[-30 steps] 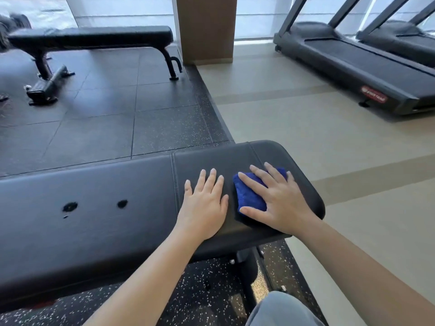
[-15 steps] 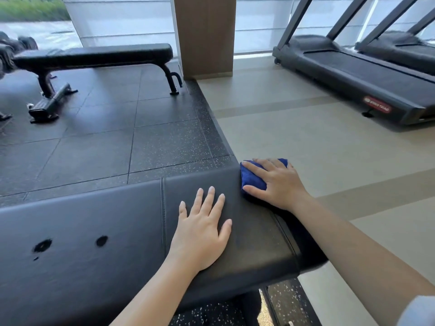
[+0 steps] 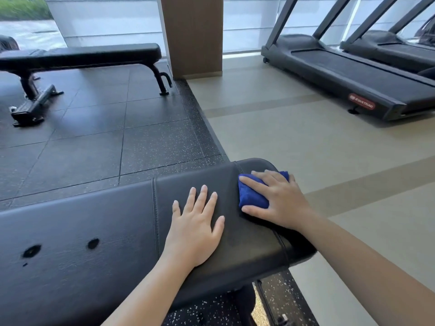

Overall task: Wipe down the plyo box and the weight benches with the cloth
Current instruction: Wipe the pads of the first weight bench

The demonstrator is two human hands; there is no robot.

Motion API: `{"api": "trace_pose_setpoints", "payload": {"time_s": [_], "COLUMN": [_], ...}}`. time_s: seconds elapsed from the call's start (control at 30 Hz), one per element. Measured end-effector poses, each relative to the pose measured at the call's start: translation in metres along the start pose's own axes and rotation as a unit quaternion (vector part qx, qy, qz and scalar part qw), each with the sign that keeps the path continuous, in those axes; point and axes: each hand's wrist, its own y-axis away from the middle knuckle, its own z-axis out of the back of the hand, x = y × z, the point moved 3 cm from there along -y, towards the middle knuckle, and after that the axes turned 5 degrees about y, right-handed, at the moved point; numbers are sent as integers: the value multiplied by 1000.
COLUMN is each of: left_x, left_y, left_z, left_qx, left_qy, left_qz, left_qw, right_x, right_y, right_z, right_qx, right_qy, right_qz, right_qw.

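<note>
A black padded weight bench (image 3: 98,231) fills the lower left of the head view, with two small holes in its pad. My left hand (image 3: 195,224) lies flat on the pad near its right end, fingers straight and spread. My right hand (image 3: 277,198) presses a folded blue cloth (image 3: 250,194) onto the far right end of the pad, fingers spread over it. A second black flat bench (image 3: 82,55) stands at the back left on the dark floor. No plyo box is in view.
Dark speckled rubber tiles (image 3: 94,128) cover the floor on the left, beige flooring (image 3: 306,149) on the right. A wooden pillar (image 3: 193,34) stands at the back centre. Two treadmills (image 3: 353,74) line the back right by the windows.
My right hand has slid the blue cloth from the far edge of the pad back toward me a little. My left hand has stayed flat on the pad.
</note>
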Motion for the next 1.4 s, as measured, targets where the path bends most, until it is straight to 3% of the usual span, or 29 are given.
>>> {"api": "trace_pose_setpoints", "payload": {"time_s": [0.27,0.53,0.83,1.0,1.13,1.27,1.4], "left_x": [0,0,1,1,0,0,1], "left_y": [-10,-9,-10,-10,-10,-9,-7], "left_z": [2,1,-3,-3,-2,-2,-3], "left_qx": [3,2,-3,-6,-5,-10,-17], "left_qy": [3,-3,-7,-6,-10,-2,3], "left_qz": [2,7,10,11,12,8,9], "left_qw": [1000,1000,1000,1000,1000,1000,1000], "right_x": [-15,-14,-45,-43,-49,-56,-69], "right_y": [-50,37,-57,-30,35,38,-11], "right_z": [-7,-4,-11,-11,-5,-7,-16], "right_qx": [14,-102,11,-39,-73,-42,-17], "right_qy": [2,-28,-95,-120,-184,-269,-422], "right_qz": [4,90,-40,-27,0,-12,-70], "right_qw": [1000,990,995,992,980,962,904]}}
